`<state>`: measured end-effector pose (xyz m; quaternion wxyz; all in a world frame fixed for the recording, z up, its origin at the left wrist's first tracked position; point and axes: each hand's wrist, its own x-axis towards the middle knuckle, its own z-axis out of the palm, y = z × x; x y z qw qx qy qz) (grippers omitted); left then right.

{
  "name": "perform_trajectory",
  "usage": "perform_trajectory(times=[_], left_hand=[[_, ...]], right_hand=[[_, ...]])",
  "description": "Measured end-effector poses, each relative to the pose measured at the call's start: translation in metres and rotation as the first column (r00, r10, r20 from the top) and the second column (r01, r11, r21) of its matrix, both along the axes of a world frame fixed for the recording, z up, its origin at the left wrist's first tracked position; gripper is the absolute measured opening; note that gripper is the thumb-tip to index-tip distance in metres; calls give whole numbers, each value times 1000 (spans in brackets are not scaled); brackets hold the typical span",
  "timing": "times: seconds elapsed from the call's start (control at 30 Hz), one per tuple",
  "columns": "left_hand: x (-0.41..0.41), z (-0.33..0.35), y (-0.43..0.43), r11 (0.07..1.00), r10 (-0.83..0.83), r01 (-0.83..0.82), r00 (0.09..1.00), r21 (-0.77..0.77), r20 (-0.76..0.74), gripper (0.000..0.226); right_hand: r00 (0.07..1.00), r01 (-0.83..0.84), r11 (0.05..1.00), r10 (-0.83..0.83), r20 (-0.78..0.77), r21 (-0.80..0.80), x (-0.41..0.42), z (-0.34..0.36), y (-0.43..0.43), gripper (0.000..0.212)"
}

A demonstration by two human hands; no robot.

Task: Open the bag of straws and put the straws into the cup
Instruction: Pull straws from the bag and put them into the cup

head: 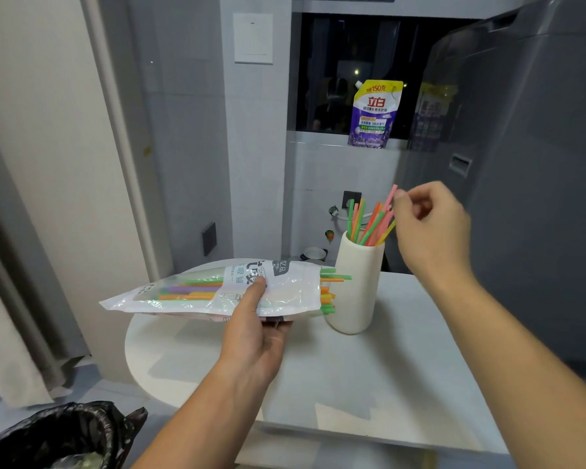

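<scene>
Head view looks down on a white table [369, 374] with both bare arms reaching in. The left hand [254, 330] holds a bag of straws [285, 292] above the table, lying roughly level with its open end to the right; the thumb presses on the printed top face and the other fingers curl underneath. Green and orange straws [329, 292] stick out of the open end, their tips just in front of the cup [356, 286]. More straws, purple, green and orange, show through the clear panel of the bag toward its closed left end.

The cup is cream-coloured, tall and upright, standing on the table near its far edge. A bunch of straws already stands in it, leaning and fanned out above the rim in green, orange, pink and yellow. The right hand [430, 228] is raised beside the tops of those straws, its thumb and forefinger pinched on the upper end of a pink straw [391, 198] whose lower part goes down into the cup.

On the sill behind stands a purple detergent pouch [378, 113]. A bin lined with a black bag [65, 434] sits at the lower left.
</scene>
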<state>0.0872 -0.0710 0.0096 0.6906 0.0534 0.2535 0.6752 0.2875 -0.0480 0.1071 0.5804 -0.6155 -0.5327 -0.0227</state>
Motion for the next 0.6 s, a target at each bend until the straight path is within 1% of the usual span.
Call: perform_trajectory(times=[0.03, 0.07, 0.13, 0.17, 0.23, 0.27, 0.37, 0.47, 0.6], left_hand=[[0, 1, 0, 1000, 1, -1, 1000, 4, 2, 43], [0, 1, 0, 1000, 1, -1, 1000, 8, 3, 43], [0, 3, -2, 1000, -9, 9, 1000, 21, -1, 44], [1, 3, -3, 999, -17, 17, 1000, 31, -6, 44], [2, 4, -6, 998, -29, 31, 999, 51, -23, 43], [2, 4, -7, 998, -37, 39, 999, 58, -33, 42], [2, 4, -9, 997, -39, 42, 998, 60, -42, 41], [-1, 2, -7, 998, -32, 35, 998, 57, -45, 42], [-1, 2, -7, 998, -33, 36, 998, 60, -52, 41]], right_hand=[[999, -34, 999, 34, -16, -17, -7, -7, -8, 28], [997, -78, 994, 76, -23, -80, -15, -15, -15, 36], [985, -170, 952, 165, -41, -254, -28, -37, -22, 45], [975, -220, 917, 207, -77, -332, -32, -46, -23, 46], [948, -315, 859, 264, -178, -403, -39, -59, -22, 45], [942, -333, 849, 274, -196, -411, -41, -61, -23, 44], [947, -322, 857, 289, -142, -401, -47, -66, -23, 42], [891, -428, 845, 335, -306, -320, -53, -70, -24, 38], [846, -484, 815, 343, -408, -319, -57, -67, -28, 13]])
